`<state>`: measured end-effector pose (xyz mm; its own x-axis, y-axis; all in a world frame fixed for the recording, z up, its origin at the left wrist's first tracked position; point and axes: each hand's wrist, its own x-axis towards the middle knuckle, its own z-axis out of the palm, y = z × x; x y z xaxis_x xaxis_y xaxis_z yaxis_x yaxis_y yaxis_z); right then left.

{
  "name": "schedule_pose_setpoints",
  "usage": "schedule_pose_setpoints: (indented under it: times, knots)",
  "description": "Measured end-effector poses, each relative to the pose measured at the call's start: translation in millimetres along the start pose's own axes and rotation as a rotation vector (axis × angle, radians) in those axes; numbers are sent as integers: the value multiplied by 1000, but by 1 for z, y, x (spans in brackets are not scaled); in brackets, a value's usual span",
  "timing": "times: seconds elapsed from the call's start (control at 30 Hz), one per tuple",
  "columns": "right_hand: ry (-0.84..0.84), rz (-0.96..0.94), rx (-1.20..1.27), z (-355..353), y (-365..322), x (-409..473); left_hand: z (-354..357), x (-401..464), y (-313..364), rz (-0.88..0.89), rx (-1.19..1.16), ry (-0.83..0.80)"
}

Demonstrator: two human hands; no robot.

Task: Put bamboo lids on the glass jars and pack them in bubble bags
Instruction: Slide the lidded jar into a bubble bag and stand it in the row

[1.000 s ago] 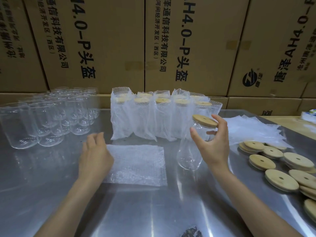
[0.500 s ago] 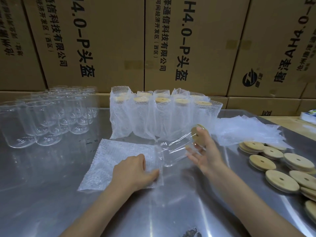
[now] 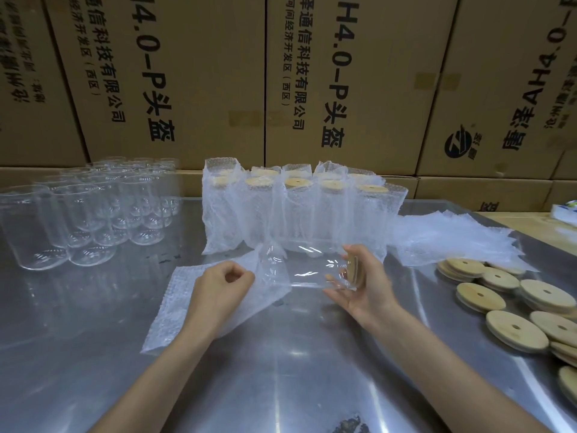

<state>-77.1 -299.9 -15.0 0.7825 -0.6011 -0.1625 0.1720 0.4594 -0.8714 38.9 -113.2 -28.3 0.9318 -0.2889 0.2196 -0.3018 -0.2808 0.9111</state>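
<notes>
A clear glass jar [image 3: 307, 268] lies on its side above the steel table, its bamboo lid [image 3: 354, 265] facing right. My right hand [image 3: 362, 284] cups the lidded end. My left hand [image 3: 223, 284] pinches the open edge of a bubble bag [image 3: 184, 304] that lies flat on the table. The jar's base sits just inside the bag's raised mouth.
Several bare glass jars [image 3: 87, 214] stand at the back left. Packed jars in bubble bags [image 3: 293, 207] stand in a row at the back centre. Spare bubble bags [image 3: 449, 237] and loose bamboo lids [image 3: 512, 307] lie at the right. Cardboard boxes [image 3: 312, 73] wall off the far side.
My right hand tipped the lidded jar from upright onto its side and moved it left. My left hand lifted the bag's edge, and the jar's base entered the bag mouth.
</notes>
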Motion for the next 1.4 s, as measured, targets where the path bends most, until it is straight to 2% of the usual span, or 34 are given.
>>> schedule_pose_setpoints:
  times: [0.07,0.17,0.3,0.43,0.5,0.57,0.63,0.7,0.73,0.83,0.9,0.93,1.0,1.2,1.4]
  knots:
    - [-44,-17,-38,2,1,-1,0,0,3,97,-65,69]
    - [-87,-31,-71,6,6,-3,3,-13,12,372,-13,111]
    - [-98,-15,-100,10,18,-3,14,-36,21,775,220,24]
    - [-163,43,-86,12,24,-5,22,-49,27,989,361,-133]
    - [-143,53,-39,13,24,-4,20,-46,31,1132,408,-40]
    - [-75,49,44,11,21,-2,11,-38,36,1166,385,124]
    - [-24,35,104,7,17,-1,-3,-27,37,1055,355,307]
    - [-17,9,115,3,15,0,-18,-18,36,731,266,395]
    - [-20,-3,112,3,15,1,-25,-14,35,517,195,375]
    - [-65,-39,115,3,15,4,-33,-4,29,-42,-93,126]
    - [-111,-48,119,5,18,4,-33,-2,27,-278,-414,-174]
    - [-133,-42,123,6,20,4,-31,-3,26,-339,-515,-298]
    - [-152,-28,59,7,22,4,-26,-8,22,-323,-540,-399]
    - [-232,-40,-67,4,21,4,-14,-21,19,-59,-409,-501]
    - [-260,-37,-58,7,20,9,-14,-19,16,-84,-532,-578]
